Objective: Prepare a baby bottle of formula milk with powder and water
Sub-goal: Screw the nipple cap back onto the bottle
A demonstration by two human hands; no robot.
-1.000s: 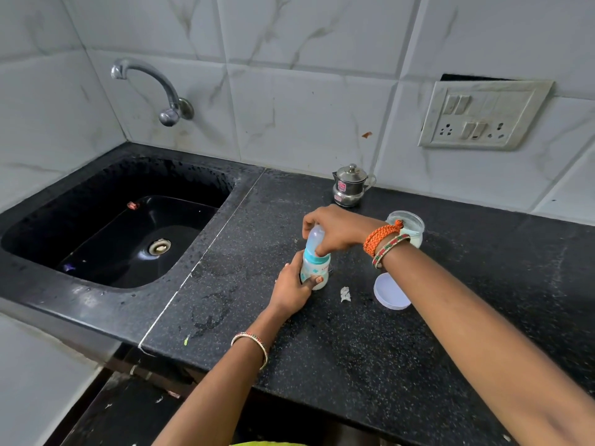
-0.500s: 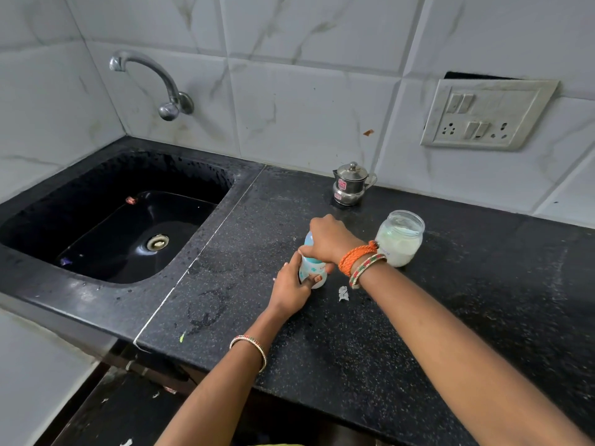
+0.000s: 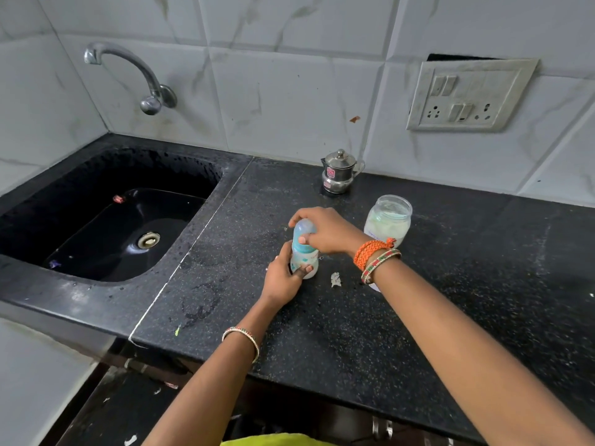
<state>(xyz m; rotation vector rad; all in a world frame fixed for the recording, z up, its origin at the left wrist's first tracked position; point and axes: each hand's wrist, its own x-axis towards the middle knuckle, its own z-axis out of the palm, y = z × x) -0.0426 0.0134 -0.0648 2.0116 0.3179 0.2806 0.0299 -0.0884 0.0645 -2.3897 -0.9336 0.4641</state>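
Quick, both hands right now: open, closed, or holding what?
Left hand: closed around the lower body of the baby bottle, which stands on the countertop.
Right hand: closed over the bottle's clear cap.

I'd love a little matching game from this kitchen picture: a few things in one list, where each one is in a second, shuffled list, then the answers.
Things:
1. baby bottle
2. steel pot
3. glass jar
4. tap

Places:
A. on the wall above the sink
B. at the back of the counter, by the tiles
C. between the left hand and the right hand
D. on the counter, just behind the right wrist

Pairs: 1-C, 2-B, 3-D, 4-A
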